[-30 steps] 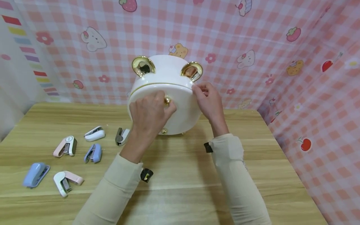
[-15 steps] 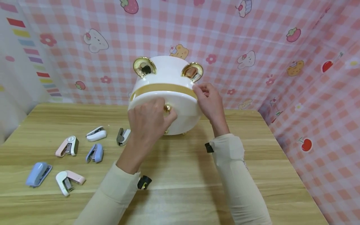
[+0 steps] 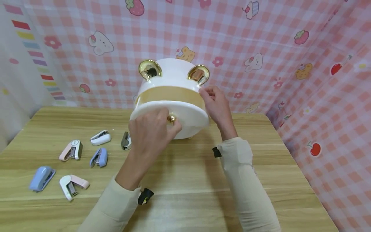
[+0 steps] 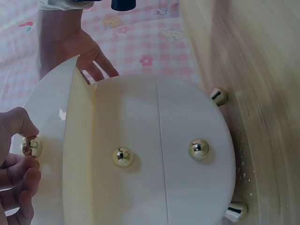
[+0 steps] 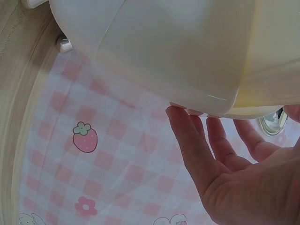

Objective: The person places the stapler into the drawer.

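Note:
A white round-fronted drawer box with two gold ears stands at the back of the table, its top drawer pulled out. My left hand pinches the gold knob of that drawer between thumb and fingers. In the left wrist view, two lower drawers with a middle knob and a bottom knob sit flush. My right hand touches the box's right side near its upper edge. In the right wrist view its fingertips rest against the white side wall.
To the left lie several staplers: a white one, a grey-and-white one beside the box, a blue one, another blue one and pink-and-white ones. Checked cloth hangs behind the table.
The top drawer has slid out from flush toward me, with my left hand drawing back on its knob. My right hand has stayed at the box's side. The view has shifted slightly.

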A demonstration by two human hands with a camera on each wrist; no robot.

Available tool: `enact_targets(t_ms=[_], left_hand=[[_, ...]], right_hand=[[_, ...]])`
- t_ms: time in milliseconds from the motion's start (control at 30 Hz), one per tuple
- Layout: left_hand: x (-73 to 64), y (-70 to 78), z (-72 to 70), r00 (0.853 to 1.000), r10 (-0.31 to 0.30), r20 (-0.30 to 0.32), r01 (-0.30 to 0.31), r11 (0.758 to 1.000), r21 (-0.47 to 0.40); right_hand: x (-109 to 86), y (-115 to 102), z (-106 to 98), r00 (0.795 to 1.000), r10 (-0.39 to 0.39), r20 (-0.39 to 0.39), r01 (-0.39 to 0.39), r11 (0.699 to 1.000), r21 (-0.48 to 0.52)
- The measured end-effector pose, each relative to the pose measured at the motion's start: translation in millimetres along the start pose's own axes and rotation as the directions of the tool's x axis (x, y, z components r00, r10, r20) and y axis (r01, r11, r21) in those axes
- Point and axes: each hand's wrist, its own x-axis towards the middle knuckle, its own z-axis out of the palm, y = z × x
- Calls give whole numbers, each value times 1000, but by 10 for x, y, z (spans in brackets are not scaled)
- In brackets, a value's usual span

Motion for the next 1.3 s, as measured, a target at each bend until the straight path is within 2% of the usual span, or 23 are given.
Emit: enact_targets(t_ms=[267,533,767,1300], left_hand=[[-112,21,-110,999,23,25,-23,1000,-11],[-203,73,-202,998,24,52,-23,999,-23],[-254,106,-227,998,32,57,-32,999,-4],[-315,138,-291,995,22,101,-19,999,-36]], right_hand=[[17,33,1,999,-38,19,38,999,21],[-3,31,-10,999,-40,24,39,998,43],[-6,23,-8,999,-32,20,31,998,52],[-23,2,-14,1000,-18,21,17,998,61]])
